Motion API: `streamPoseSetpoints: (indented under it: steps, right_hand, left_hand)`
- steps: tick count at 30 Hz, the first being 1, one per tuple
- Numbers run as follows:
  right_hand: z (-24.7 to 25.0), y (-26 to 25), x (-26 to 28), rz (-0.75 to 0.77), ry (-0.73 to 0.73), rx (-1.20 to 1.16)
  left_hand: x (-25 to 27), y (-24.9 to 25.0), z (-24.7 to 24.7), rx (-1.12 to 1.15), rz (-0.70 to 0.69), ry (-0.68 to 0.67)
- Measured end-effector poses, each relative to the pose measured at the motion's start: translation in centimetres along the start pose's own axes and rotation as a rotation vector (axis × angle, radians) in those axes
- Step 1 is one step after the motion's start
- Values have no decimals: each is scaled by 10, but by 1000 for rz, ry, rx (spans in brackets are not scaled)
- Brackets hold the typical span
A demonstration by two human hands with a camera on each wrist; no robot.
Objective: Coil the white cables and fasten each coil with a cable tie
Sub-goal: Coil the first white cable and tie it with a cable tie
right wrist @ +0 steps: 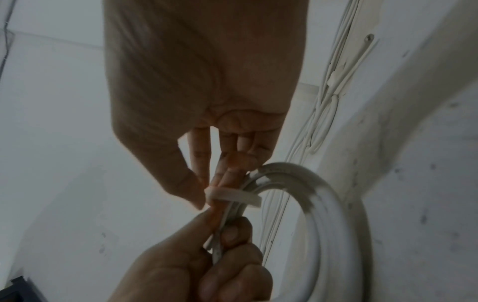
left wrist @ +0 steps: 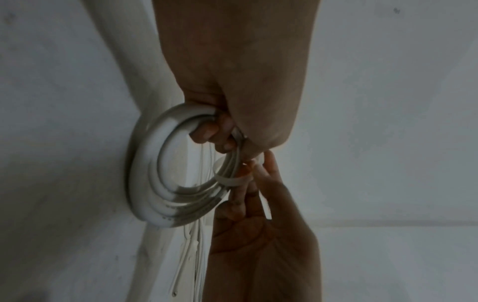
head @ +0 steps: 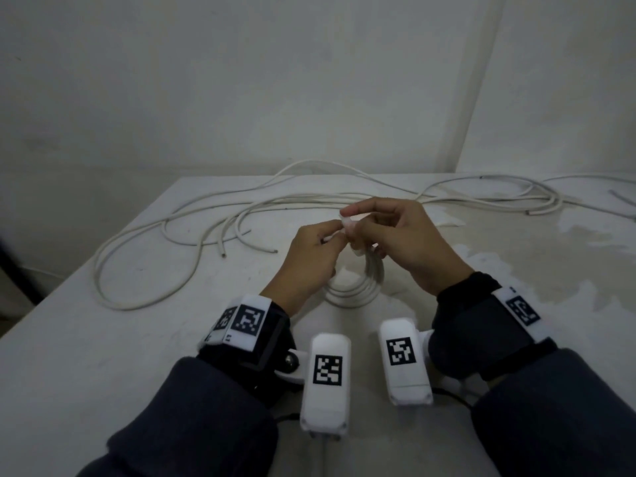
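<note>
We are holding the white coil (head: 358, 287) upright above the table (head: 137, 339), left hand (head: 309, 256) gripping its top strands, right hand (head: 406, 242) pinching the cable tie (right wrist: 232, 194) looped crosswise around the bundle between both hands

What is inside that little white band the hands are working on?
The cable tie wraps several turns of the white cable coil, and some fingertips of the right hand appear caught inside too. Whether it is fastened is hidden by the fingers.
</note>
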State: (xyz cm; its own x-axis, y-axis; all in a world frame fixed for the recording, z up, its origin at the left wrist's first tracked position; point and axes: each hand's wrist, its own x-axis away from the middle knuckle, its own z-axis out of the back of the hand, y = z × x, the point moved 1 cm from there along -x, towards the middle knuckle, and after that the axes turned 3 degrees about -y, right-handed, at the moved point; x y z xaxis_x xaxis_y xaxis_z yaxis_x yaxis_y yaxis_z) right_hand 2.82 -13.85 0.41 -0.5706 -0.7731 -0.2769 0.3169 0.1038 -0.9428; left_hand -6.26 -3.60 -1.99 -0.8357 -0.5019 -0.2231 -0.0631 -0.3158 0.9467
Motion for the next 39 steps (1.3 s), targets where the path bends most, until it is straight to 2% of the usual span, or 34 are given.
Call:
streamPoseSetpoints:
  steps: [4, 12, 20, 28, 39]
  right_hand:
    - [2, 2, 0, 2, -79, 40]
    - [3, 4, -1, 26, -45, 102]
    - [5, 5, -1, 36, -38, 65]
    - [3, 7, -2, 83, 10, 166]
    - [1, 10, -6, 136, 66, 176]
  left_hand:
    - [0, -2, 2, 160, 89, -1]
    - [-2, -8, 2, 332, 167, -66]
    - [-2, -8, 2, 348, 172, -60]
    - [-3, -10, 3, 340, 178, -50]
    - [-4, -9, 2, 345, 158, -48]
